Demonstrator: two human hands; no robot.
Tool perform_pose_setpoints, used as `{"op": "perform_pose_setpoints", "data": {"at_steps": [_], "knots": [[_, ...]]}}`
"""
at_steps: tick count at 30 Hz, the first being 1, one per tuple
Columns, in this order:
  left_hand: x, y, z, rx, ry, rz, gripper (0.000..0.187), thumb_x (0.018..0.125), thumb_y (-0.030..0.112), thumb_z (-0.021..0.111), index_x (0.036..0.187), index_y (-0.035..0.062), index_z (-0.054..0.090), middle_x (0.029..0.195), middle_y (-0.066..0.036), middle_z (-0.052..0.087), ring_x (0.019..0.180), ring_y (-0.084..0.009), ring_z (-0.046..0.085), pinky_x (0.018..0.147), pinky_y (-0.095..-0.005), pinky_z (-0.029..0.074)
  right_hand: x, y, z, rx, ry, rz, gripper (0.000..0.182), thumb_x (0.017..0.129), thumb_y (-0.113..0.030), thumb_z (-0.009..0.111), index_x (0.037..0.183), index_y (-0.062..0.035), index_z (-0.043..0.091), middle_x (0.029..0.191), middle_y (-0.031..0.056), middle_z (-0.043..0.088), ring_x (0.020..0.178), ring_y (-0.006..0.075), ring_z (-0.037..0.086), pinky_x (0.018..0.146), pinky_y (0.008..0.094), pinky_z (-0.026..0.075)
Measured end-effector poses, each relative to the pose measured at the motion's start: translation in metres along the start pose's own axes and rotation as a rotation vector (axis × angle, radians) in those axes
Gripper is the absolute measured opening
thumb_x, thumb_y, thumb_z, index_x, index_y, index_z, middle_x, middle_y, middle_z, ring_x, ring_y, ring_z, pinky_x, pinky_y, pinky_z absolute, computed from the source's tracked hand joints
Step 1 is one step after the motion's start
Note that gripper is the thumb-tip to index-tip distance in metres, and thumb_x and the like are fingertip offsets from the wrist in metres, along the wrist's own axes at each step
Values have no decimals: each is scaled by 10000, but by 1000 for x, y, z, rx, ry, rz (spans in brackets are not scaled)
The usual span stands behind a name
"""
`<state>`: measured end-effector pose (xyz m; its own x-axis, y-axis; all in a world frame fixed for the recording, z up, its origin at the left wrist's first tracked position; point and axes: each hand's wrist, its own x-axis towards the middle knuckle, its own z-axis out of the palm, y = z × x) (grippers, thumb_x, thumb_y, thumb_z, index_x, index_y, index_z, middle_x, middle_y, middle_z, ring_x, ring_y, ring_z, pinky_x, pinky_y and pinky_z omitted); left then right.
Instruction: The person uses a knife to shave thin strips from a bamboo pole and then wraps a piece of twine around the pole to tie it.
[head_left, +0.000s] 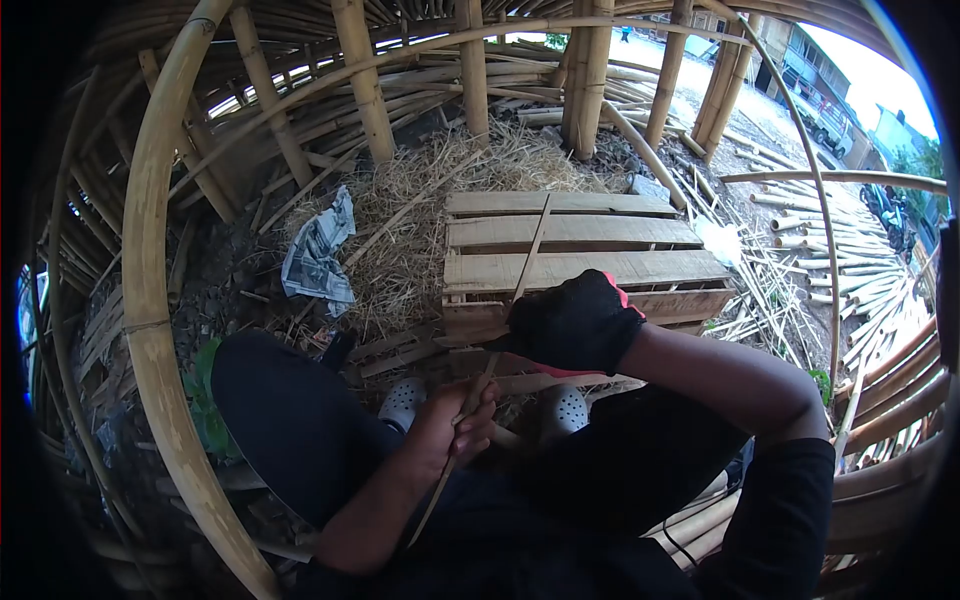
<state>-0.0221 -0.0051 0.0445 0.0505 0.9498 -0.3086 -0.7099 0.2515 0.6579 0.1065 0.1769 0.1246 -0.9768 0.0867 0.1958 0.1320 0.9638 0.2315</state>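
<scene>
A thin bamboo strip (532,243) slants from my lap up over the front of a wooden slatted crate (580,268). My bare left hand (452,428) is closed around the lower part of the strip, in front of my body. My right hand (572,325), in a black glove with red edges, is closed beside the strip, higher up near the crate's front edge. From its left side a short dark blade, apparently a knife (497,344), touches or crosses the strip. The glove hides the knife's handle.
Bent bamboo poles (152,240) arch around me, and upright posts (474,75) stand behind the crate. Straw shavings (400,240) and crumpled newspaper (320,255) lie on the ground. Cut bamboo pieces (860,260) are spread at the right. My light clogs (404,398) show below.
</scene>
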Motion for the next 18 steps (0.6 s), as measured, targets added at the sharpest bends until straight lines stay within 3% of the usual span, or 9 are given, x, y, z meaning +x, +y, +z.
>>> {"op": "perform_pose_setpoints", "data": {"at_steps": [3,4,6,10,12,13,14,16,18], "knots": [[0,4,-3,-7,15,21,227,990,299,389,865,131,476,500,75,335,363,-35,305,366,-191,250,6,18,5,13,131,-23,437,871,-559,579,694,-163,621,582,-8,592,525,203,626,453,355,468],[1,5,-3,-9,15,23,227,990,299,389,865,131,476,500,75,335,363,-35,305,366,-191,250,8,21,4,12,130,-26,437,871,-559,579,694,-163,621,582,-8,592,525,203,626,453,355,468],[3,9,-4,-29,-3,22,209,989,278,382,872,129,468,500,75,329,360,-38,296,360,-194,243,11,22,-1,38,27,-7,449,910,-553,513,832,-142,675,703,51,675,630,258,678,520,381,511],[-1,11,-1,-42,-3,19,174,989,229,357,892,126,457,508,71,323,362,-42,287,353,-191,236,14,33,0,-29,208,-106,440,900,-548,542,728,-154,635,590,17,616,524,216,636,453,365,471],[-3,10,-4,-83,-31,-33,208,993,232,338,867,115,455,497,60,336,351,-49,299,348,-198,244,28,57,-12,-211,87,341,409,936,-511,498,838,-156,674,713,42,683,651,233,688,520,393,514],[-8,5,0,-79,-32,-34,208,993,232,338,867,115,455,497,60,336,351,-49,299,348,-198,244,29,101,-9,-287,175,449,458,956,-530,447,856,-153,687,765,56,702,666,246,693,551,403,528],[-15,-2,10,-38,-78,-74,215,991,225,338,858,107,459,490,54,344,347,-53,310,347,-202,248,23,139,-17,-282,45,650,533,973,-558,376,878,-144,699,846,88,715,733,271,699,639,412,541],[-18,-4,14,0,-117,-116,222,988,219,338,848,100,463,484,48,352,343,-57,320,346,-206,252,-2,186,2,-160,-54,745,605,978,-589,324,892,-127,704,908,116,716,813,291,695,729,421,533],[-12,0,12,25,-25,-47,237,988,218,341,840,89,475,474,39,366,341,-67,340,346,-211,259,-7,177,-8,-99,-96,878,607,975,-593,325,903,-124,702,907,119,713,836,296,691,753,425,527]]}}
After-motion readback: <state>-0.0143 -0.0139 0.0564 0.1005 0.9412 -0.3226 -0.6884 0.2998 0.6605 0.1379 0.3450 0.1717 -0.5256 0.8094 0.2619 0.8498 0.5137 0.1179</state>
